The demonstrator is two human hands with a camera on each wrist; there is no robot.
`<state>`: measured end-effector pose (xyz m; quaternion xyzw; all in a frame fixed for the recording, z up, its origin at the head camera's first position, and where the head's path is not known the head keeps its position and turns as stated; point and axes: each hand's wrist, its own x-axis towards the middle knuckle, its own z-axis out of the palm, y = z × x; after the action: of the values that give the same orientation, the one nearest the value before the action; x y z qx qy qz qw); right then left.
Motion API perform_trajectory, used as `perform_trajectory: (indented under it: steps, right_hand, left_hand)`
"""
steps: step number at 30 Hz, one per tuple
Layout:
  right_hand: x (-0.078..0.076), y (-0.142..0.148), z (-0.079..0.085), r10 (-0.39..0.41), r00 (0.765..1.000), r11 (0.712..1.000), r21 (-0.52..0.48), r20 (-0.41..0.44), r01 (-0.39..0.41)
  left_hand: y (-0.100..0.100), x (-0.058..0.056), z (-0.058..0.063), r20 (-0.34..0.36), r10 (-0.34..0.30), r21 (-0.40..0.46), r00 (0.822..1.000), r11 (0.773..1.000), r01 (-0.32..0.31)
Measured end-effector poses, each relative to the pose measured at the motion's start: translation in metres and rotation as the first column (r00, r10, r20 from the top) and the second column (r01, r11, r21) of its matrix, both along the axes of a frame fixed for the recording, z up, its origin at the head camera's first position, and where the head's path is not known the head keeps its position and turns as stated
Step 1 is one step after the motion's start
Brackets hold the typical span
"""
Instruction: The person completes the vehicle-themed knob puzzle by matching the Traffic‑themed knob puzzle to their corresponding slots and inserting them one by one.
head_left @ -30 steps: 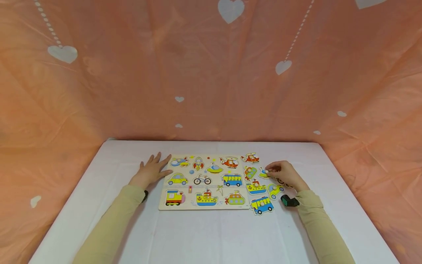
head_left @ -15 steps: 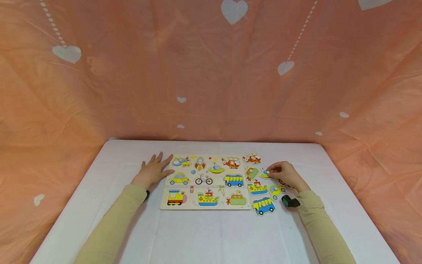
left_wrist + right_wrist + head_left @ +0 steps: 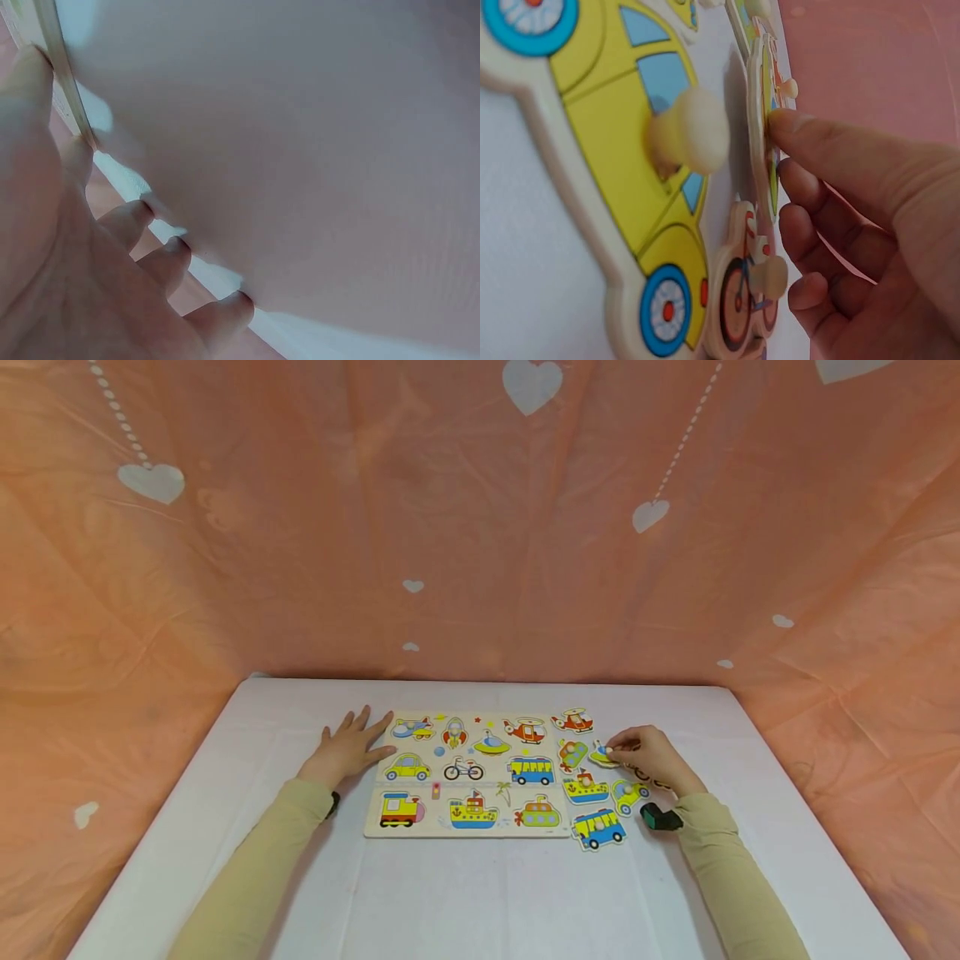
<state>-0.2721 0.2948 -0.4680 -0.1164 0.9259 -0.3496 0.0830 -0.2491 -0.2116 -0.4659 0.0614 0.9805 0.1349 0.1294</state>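
Observation:
My left hand [image 3: 345, 752] lies with spread fingers at the left edge of a wooden puzzle board [image 3: 435, 828], its thumb and index finger touching the board. The left wrist view shows the other fingertips [image 3: 232, 307] resting on the white cloth. To the right of the board, my right hand [image 3: 651, 756] pinches a flying saucer puzzle piece [image 3: 600, 755] between thumb and fingers. In the right wrist view this saucer piece [image 3: 759, 135] stands edge-on to the camera, its knob hidden by the thumb. A yellow car piece [image 3: 627, 795] and a bicycle piece [image 3: 742, 300] lie close to that hand.
Beside the board's right edge lie a helicopter piece [image 3: 573, 720], a submarine piece [image 3: 572, 754], a ship piece [image 3: 587, 789] and a bus piece [image 3: 598, 828]. Airplane [image 3: 412, 728] and rocket [image 3: 454, 733] sit in the board with knobs. A pink curtain [image 3: 480, 527] rises behind the white table [image 3: 450, 902].
The head view has shifted slightly. The saucer piece has turned a little in the right hand's pinch. My left hand stays in place on the board's edge.

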Motion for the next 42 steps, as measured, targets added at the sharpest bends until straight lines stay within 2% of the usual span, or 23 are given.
perform_trajectory:
  steps: [6,12,15,21,31,37,42]
  right_hand:
    - [0.001,0.001,0.002,0.003,1.000,1.000,-0.002,-0.031,-0.003]
    - [0.005,-0.009,0.009,0.001,0.999,0.999,-0.040,-0.034,-0.002]
    - [0.007,-0.018,0.014,0.007,0.999,0.998,-0.062,-0.043,-0.009]
    - [0.009,-0.038,0.018,0.049,0.992,0.994,-0.090,-0.115,-0.059]
    - [0.008,-0.077,0.017,0.122,0.987,0.982,-0.129,-0.103,-0.135]
    - [0.003,-0.100,0.016,0.180,0.974,0.971,-0.137,-0.135,-0.198]
    - [0.001,-0.116,0.020,0.179,0.975,0.971,-0.135,-0.132,-0.197]
  left_hand:
    - [0.002,0.001,0.004,0.011,0.003,0.000,1.000,1.000,-0.003]
    - [0.003,0.003,0.007,0.001,0.003,0.014,1.000,1.000,-0.003]
    - [0.004,0.003,0.008,-0.005,0.003,0.014,1.000,1.000,-0.002]
    - [0.005,0.002,0.008,-0.003,0.010,0.016,1.000,1.000,-0.010]
    - [0.006,0.002,0.009,0.006,0.027,0.019,1.000,0.999,-0.027]
    - [0.005,0.002,0.007,0.009,0.029,0.022,1.000,0.999,-0.029]
    - [0.006,0.002,0.005,0.008,0.032,0.016,0.999,0.999,-0.032]
